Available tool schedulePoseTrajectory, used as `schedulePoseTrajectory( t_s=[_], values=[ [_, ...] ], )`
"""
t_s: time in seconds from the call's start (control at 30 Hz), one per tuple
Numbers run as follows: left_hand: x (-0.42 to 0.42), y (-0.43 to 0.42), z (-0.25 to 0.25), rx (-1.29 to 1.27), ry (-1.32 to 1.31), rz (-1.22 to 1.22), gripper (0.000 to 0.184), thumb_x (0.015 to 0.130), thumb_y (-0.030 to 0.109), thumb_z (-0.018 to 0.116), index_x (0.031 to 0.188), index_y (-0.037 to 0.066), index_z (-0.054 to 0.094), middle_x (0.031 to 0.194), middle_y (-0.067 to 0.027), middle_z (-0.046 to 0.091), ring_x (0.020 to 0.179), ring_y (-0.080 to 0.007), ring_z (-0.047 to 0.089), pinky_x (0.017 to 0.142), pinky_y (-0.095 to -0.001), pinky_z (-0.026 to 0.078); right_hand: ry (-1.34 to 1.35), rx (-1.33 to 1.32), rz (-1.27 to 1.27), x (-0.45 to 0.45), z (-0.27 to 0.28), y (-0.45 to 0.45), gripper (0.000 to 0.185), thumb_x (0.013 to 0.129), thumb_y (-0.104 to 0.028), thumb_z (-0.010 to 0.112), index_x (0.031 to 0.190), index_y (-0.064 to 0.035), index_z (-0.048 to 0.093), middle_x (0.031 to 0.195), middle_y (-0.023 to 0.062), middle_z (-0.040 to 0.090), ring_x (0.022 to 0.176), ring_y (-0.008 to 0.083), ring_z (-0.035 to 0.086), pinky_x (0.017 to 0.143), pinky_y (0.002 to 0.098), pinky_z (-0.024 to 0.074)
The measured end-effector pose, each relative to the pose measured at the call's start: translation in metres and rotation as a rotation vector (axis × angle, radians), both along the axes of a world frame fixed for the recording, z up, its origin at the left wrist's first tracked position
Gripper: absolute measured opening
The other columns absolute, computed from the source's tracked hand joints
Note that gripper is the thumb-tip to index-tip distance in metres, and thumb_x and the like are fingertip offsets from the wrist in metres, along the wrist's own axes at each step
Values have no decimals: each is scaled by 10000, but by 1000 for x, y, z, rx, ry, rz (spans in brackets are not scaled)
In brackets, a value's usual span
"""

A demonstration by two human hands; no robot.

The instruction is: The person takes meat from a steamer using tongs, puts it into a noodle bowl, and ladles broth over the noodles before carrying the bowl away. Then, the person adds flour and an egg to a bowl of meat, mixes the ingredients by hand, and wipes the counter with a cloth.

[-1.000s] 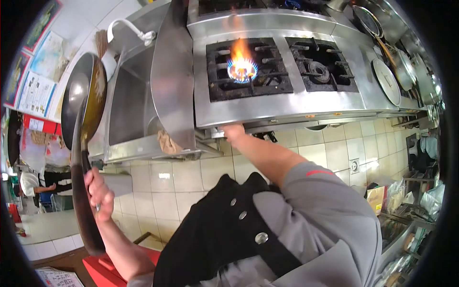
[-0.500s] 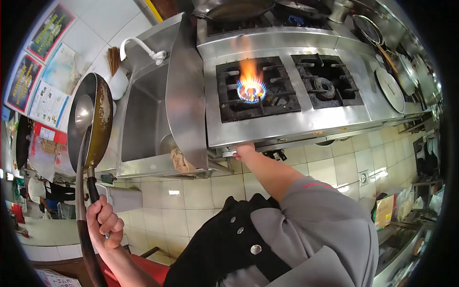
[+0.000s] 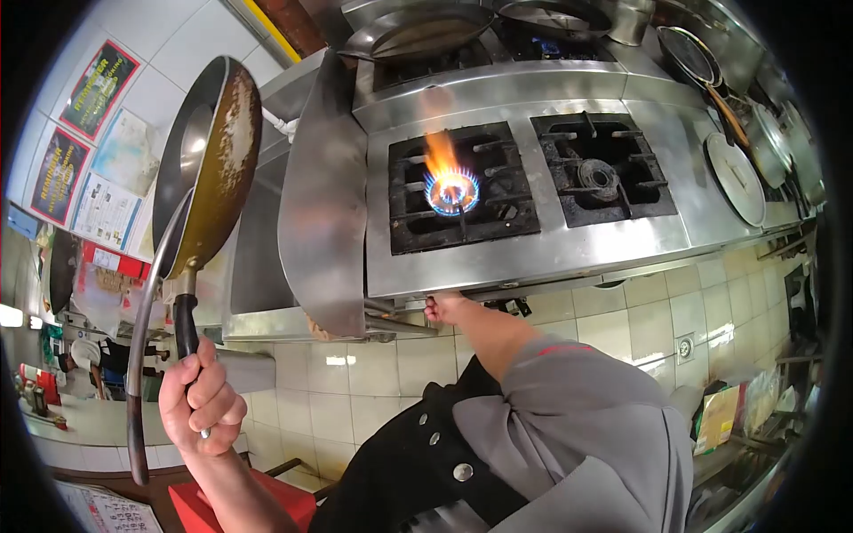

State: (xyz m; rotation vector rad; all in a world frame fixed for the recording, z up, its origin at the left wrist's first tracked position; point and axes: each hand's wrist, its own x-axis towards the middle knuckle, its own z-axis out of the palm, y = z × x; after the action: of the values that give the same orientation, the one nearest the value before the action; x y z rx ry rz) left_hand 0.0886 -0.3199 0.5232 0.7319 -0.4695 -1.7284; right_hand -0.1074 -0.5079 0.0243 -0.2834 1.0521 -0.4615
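My left hand (image 3: 204, 404) is closed round the black handle of a frying pan (image 3: 222, 169), raised at the left with its worn brown underside turned to the right. Inside the pan leans a ladle (image 3: 153, 293), its long handle running down past my fingers; whether they touch it I cannot tell. Below the front edge of the stove (image 3: 515, 271), my right hand (image 3: 444, 308) has its fingers curled, and what they hold is hidden by the edge. Above that hand, a burner (image 3: 451, 191) burns with blue and orange flame.
A second burner (image 3: 598, 178) without flame lies to the right. Large pans (image 3: 418, 34) stand on the rear burners. A metal splash guard (image 3: 320, 213) separates the stove from the sink (image 3: 262, 240). At the right are a round lid (image 3: 736, 180) and a wooden-handled strainer (image 3: 727, 114).
The frying pan and ladle have moved up and to the right with my left hand, now covering much of the sink and tap. My right hand stays at the stove's front edge.
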Motion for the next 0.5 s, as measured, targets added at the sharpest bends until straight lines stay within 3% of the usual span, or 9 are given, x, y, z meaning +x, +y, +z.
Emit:
schedulePoseTrajectory(
  t_s=[0.03,0.13,0.17,0.23,0.33,0.4,0.43,0.5],
  values=[
    [-8,-4,0,11,5,4,201,1019,133,328,1101,0,454,636,1,379,398,-60,360,241,-213,231,1,-23,40,-5,-2,-3,179,1014,-290,481,1096,-138,526,914,22,554,703,184,594,533,332,506],
    [-39,-19,3,52,-78,1,165,1011,122,337,1045,25,466,604,18,375,372,-58,348,258,-213,221,96,-89,63,3,-3,9,217,989,-285,538,1137,-127,547,1013,37,604,754,189,614,557,324,517],
    [-52,-24,4,97,-131,47,115,1000,112,364,953,54,452,577,34,374,351,-55,341,272,-214,210,164,-115,46,7,17,14,235,979,-274,557,1159,-123,550,1037,42,614,754,186,619,549,321,518],
    [-67,-34,-2,99,-133,17,105,996,109,379,915,65,429,570,37,372,350,-52,340,273,-213,208,362,-134,17,0,93,19,347,934,-243,643,1241,-116,543,1055,57,648,712,161,623,503,295,506],
    [-91,-50,-13,118,-225,-7,128,981,122,433,862,77,420,545,48,363,332,-42,314,276,-212,203,365,-78,19,6,51,8,333,913,-292,684,1169,-110,574,948,46,641,658,152,622,507,285,489],
    [-101,-57,-23,149,-284,-18,143,976,133,449,844,83,424,536,52,357,324,-37,301,287,-216,203,29,-62,93,7,-28,4,254,945,-296,637,1129,-129,587,875,13,627,642,138,632,502,277,494],
    [-105,-60,-28,151,-336,-47,152,956,149,492,827,93,433,534,52,369,318,-36,293,317,-230,205,-88,-22,232,-3,-39,-6,202,968,-288,598,1108,-143,591,844,5,602,654,143,632,519,299,518],
    [-111,-67,-42,156,-333,-87,122,969,134,465,866,73,440,545,45,372,324,-39,307,303,-216,225,5,-4,203,-2,-24,-4,238,952,-303,631,1122,-141,597,866,24,605,669,148,622,548,313,526]
  ],
)
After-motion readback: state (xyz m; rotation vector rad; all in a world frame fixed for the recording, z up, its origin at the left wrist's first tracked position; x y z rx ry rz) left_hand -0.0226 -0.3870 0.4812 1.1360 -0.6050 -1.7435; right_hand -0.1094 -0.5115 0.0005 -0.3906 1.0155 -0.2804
